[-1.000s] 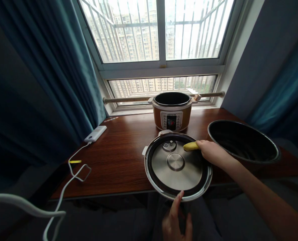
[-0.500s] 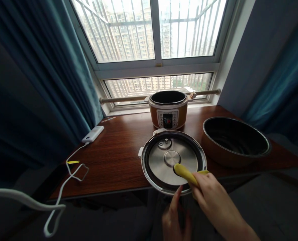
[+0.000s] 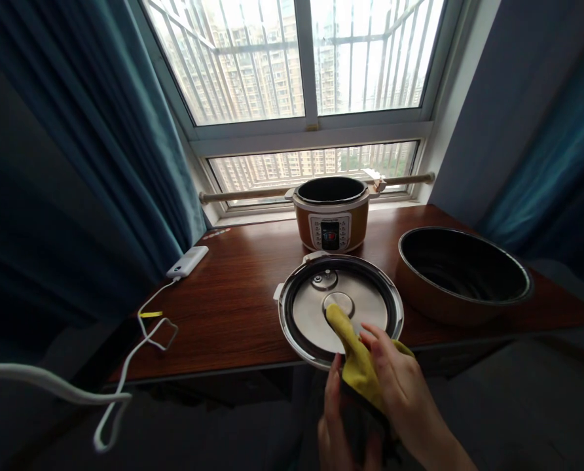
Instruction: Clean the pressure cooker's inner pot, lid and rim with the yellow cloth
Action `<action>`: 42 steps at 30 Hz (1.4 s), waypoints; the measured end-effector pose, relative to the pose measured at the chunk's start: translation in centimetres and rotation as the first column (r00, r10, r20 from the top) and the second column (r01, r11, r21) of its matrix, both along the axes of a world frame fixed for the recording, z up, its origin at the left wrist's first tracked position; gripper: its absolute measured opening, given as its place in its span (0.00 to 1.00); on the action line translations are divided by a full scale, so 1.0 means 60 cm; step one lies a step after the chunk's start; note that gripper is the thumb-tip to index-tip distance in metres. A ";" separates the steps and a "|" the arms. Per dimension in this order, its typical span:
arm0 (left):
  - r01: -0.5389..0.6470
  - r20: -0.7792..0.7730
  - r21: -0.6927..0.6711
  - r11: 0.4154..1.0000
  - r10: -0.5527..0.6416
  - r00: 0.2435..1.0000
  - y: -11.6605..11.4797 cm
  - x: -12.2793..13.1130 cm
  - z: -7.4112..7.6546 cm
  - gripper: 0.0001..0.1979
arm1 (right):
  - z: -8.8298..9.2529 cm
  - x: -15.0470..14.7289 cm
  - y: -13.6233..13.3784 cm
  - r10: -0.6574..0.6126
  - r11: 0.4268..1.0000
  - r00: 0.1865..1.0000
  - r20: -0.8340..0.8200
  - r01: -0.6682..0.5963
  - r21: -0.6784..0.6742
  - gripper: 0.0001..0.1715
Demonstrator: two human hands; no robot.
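Note:
A yellow cloth (image 3: 358, 360) is bunched in my right hand (image 3: 410, 386), its fingers closed on it over the near part of a pressure cooker lid. One end of the cloth reaches up to the lid's centre disc. The lid (image 3: 316, 320) lies underside up near the table's front edge, showing steel, a dark seal ring and a small valve. My left hand (image 3: 336, 418) is at the lid's near rim, beside the hanging cloth. Its index finger is stretched up; its other fingers are partly hidden in shadow.
Behind the lid stands an electric pressure cooker (image 3: 331, 222) with its top uncovered. A large dark-lined inner pot (image 3: 449, 307) sits on the right. At left, a white power bank (image 3: 188, 261) with a white cable (image 3: 129, 353) lies on the wooden table (image 3: 243, 294), below the curtain (image 3: 100, 131).
The cloth's tip has moved left and up to the lid's centre. More of the cloth now hangs between my hands, and my right hand has shifted slightly left.

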State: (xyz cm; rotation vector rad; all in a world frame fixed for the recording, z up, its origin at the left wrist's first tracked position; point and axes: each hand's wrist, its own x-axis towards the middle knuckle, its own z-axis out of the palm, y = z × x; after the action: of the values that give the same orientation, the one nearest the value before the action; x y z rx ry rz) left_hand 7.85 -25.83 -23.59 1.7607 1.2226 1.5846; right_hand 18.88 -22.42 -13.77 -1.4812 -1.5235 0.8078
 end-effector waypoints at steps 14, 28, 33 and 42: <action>-0.219 -0.217 0.235 0.947 0.271 0.938 0.060 -0.083 0.088 0.09 | -0.034 0.032 0.027 0.000 0.947 0.981 0.196 -0.063 0.314 0.16; -0.002 -0.619 0.347 0.938 0.231 0.750 0.071 -0.068 0.107 0.22 | -0.072 0.043 0.027 -0.008 0.861 0.922 0.388 -0.191 0.472 0.17; -0.010 -0.672 0.212 0.977 0.154 0.725 0.113 -0.095 0.097 0.13 | -0.071 0.042 0.032 0.005 0.838 0.945 0.326 -0.182 0.514 0.15; 0.228 -0.392 -0.106 0.968 -0.251 0.885 0.246 -0.229 0.087 0.18 | -0.058 0.047 0.039 0.057 0.838 0.956 0.289 -0.203 0.507 0.13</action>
State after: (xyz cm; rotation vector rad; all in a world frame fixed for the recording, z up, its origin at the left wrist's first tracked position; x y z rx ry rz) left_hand -5.89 -11.07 -18.35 2.1778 1.1519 1.0664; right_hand 21.73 -20.06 -17.28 -1.0966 -1.8766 0.2184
